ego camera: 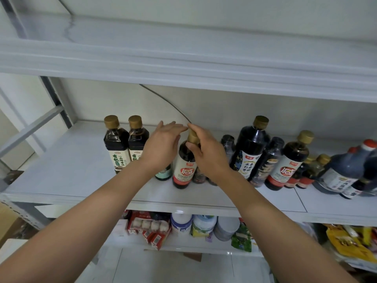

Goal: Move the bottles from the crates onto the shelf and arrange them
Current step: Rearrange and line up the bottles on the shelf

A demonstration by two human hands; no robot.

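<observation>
Pinching the gold cap, my right hand [208, 154] holds the red-labelled soy sauce bottle [184, 168] upright on the shelf [71, 172], near its front. My left hand [163, 146] hovers just left, fingers straight. I'd steady the body, then slide it toward the 2 green-labelled bottles [117, 146].

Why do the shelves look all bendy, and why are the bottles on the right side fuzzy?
Head view: the wide-angle lens bows the upper shelf board and tilts the right-edge bottles outward; those are smeared, while the red-label bottle gripped by the right hand is sharper; light is soft and even, with a small glare spot on the bottle shelf's front lip.
</observation>
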